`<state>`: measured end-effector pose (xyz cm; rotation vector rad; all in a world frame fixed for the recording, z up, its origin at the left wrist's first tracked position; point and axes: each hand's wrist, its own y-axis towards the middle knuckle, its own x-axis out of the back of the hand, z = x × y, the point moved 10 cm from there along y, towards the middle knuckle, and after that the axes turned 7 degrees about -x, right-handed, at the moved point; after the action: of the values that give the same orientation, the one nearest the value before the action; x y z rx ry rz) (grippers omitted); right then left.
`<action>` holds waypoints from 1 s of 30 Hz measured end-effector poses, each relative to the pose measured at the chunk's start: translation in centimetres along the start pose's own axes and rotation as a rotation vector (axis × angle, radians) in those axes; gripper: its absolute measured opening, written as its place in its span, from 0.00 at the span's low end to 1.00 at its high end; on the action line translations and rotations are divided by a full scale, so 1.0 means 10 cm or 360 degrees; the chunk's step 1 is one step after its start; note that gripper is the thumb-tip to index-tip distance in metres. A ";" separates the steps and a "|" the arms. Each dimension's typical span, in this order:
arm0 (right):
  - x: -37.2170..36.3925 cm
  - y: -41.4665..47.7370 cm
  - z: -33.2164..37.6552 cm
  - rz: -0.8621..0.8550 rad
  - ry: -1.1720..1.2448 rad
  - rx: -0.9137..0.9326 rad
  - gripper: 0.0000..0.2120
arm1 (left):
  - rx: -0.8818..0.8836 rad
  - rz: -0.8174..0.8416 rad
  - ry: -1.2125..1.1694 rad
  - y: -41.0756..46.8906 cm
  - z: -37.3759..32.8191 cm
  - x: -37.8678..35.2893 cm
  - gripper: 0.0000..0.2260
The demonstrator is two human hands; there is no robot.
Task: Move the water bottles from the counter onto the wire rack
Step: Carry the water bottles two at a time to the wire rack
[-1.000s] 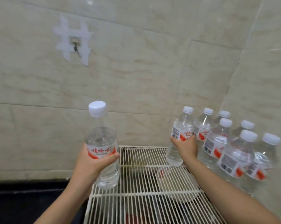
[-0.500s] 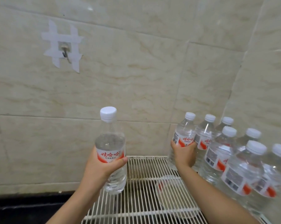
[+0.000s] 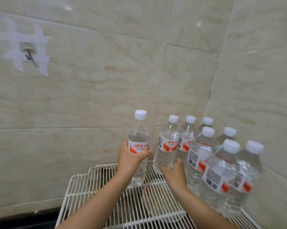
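Water bottles (image 3: 217, 171): seven stood upright on the right side of the wire rack (image 3: 83, 187), packed against one another in the corner where the two walls met (white caps, red-and-white labels). The end bottle (image 3: 166, 146) at the left of the back row stood nearest the open part of the rack. Just beside it, with a narrow gap between, was an eighth bottle (image 3: 139, 142), upright, its base low over the back of the rack; whether it touched the wires could not be told. The left half of the rack carried no bottles.

Left hand (image 3: 131, 160): grasped the eighth bottle round its middle, thumb across the lower edge of the label, fingers wrapped behind.

Right hand (image 3: 175, 175): loosened, fingers spread rather than wrapped, fingertips against the lower part of the end bottle. Its forearm lay across the rack in front of the group.

Rack: white wire, sitting over a dark counter (image 3: 24, 220) seen at lower left. Under the wires a pale round thing (image 3: 156, 204) showed (too blurred to identify).

Room: beige marbled wall tiles (image 3: 98, 80) behind and to the right. A small metal hook (image 3: 29, 55) was fixed high on the left, held by crossed strips of white tape.
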<state>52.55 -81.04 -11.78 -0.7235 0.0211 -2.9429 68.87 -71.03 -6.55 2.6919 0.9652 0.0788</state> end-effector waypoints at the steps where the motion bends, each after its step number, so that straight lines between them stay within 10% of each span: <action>1: 0.03 -0.10 -0.05 0.0063 0.0071 -0.0009 0.31 | -0.0002 -0.0007 -0.0008 0.04 0.03 -0.07 0.24; 14: 0.35 -0.70 -0.27 0.0384 -0.0343 0.0507 0.30 | 0.0057 -0.0057 0.0292 0.37 0.50 -0.49 0.42; 30: 0.08 -0.84 -0.19 0.0606 -0.0322 0.0731 0.21 | 0.0218 0.0210 0.1151 -0.53 0.46 0.17 0.36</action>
<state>50.10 -72.79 -12.74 -0.8256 -0.4624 -2.3738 67.55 -67.20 -12.53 2.8878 0.9821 1.1086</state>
